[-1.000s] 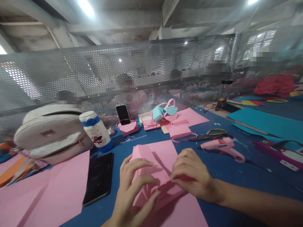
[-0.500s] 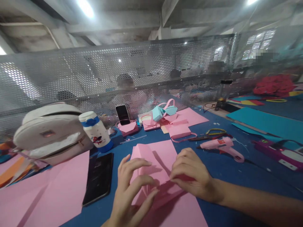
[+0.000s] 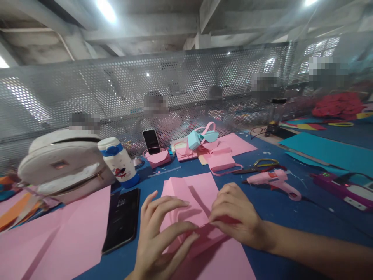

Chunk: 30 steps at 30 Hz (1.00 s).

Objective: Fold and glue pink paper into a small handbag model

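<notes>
A folded piece of pink paper (image 3: 182,188) rises in loose folds above a flat pink sheet (image 3: 221,260) on the blue table. My right hand (image 3: 236,216) pinches its near edge from the right, thumb below and curled fingers above. At the same edge, just left of it, the thumb and index finger of my left hand (image 3: 163,229) come together on the paper. The other left fingers arch over the fold, and the left fingertips partly hide the edge.
On the right lie a pink glue gun (image 3: 271,181) with its cord, and scissors (image 3: 259,166). Small pink paper bags (image 3: 223,161) sit farther back. A dark phone (image 3: 121,219), a bottle (image 3: 118,161) and a white backpack (image 3: 64,163) are on the left. A perforated metal screen (image 3: 116,89) stands behind.
My left hand's thumb and index finger have shifted slightly right along the paper's edge and closed together. My right hand has stayed in place.
</notes>
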### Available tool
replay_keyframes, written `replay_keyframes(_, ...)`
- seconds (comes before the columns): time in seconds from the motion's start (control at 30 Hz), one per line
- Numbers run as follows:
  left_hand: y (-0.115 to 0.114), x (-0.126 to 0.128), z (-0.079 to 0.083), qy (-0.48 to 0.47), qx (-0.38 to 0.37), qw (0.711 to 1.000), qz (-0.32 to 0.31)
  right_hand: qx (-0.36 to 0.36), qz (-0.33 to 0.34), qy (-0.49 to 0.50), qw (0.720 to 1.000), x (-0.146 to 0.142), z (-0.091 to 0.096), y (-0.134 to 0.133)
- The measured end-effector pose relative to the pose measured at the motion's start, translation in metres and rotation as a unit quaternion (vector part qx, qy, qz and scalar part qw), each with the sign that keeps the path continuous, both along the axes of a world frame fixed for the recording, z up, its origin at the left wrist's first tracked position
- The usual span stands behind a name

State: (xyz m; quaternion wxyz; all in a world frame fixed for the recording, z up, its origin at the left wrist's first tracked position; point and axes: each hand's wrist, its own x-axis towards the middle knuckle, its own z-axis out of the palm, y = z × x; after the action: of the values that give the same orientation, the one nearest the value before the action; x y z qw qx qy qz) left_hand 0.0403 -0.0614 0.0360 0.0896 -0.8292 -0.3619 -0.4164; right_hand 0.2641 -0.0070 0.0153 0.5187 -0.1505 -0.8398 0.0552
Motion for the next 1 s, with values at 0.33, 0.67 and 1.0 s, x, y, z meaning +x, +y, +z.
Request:
replay_keyframes(0.33, 0.0010, 0.0000, 0.0006, -0.002, 0.003, 1.000, -0.006, -0.003, 0.003, -0.003, 1.000, -0.0002, -0.0008, -0.0004)
replay_keyframes(0.67, 0.0012, -0.0059, 0.0072, -0.015, 0.000, 1.000, 0.003, -0.007, 0.002, -0.001, 1.000, 0.0001, -0.0011, 0.0003)
replay_keyframes(1.0, 0.0066, -0.0046, -0.0021, 0.011, -0.024, 1.000, 0.006, -0.001, -0.020, 0.010, 1.000, 0.0014, 0.0010, 0.0039)
